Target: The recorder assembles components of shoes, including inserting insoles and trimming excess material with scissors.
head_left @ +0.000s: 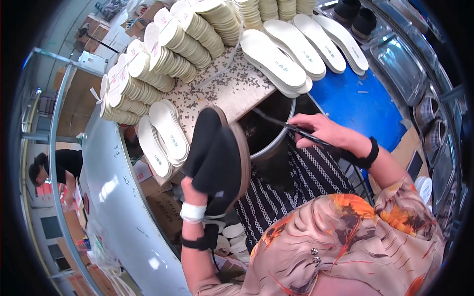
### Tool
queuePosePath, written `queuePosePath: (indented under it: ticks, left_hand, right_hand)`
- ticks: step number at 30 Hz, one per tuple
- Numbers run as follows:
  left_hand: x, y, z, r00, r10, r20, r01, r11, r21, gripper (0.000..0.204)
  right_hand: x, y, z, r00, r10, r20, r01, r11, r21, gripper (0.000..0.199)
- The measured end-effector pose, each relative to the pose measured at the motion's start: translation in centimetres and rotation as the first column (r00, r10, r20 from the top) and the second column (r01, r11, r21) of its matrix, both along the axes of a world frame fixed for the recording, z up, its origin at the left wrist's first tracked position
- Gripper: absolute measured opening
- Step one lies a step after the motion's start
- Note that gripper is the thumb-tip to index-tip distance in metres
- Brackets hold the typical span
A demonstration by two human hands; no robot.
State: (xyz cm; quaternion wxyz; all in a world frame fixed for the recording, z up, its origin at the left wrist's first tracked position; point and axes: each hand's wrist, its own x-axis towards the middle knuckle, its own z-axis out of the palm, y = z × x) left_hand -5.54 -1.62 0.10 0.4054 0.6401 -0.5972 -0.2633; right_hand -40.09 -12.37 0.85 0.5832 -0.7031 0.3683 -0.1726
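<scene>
My left hand (193, 191) grips black fabric shoes (217, 158) with brown sole edges, seemingly two overlapping; most of its fingers are hidden behind them. Closed around a slim dark stick-like tool (308, 135), my right hand (321, 129) points its thin end to the left, toward the shoes. Whether that tool is a brush or something else is too blurred to tell. Below the tool is a round container (274, 146) with a metal rim and dark inside, above my patterned black-and-white skirt. White insoles (168, 132) lie just left of the shoes.
Stacks of cream insoles (185, 44) line the far side of the speckled table (232, 93). More white insoles (276, 59) lie near a blue surface (358, 101). Metal racks with shoes (428, 109) stand at right. Another person (66, 167) bends over work at far left, beyond a pale panel (116, 192).
</scene>
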Motion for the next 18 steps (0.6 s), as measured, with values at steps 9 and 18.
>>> queuePosePath:
  ticks: [9, 18]
  left_hand:
    - [1.7, 5.4, 1.5, 0.985, -0.17, 0.029, 0.159, 0.96, 0.232, 0.031]
    - [2.2, 6.7, 0.1, 0.992, -0.109, 0.059, 0.091, 0.964, 0.249, 0.029]
  right_hand:
    - [4.2, 0.4, 2.2, 0.971, 0.102, -0.216, -0.193, 0.867, -0.459, 0.055]
    - [3.8, 1.2, 1.5, 0.965, 0.09, -0.247, -0.202, 0.855, -0.478, 0.048]
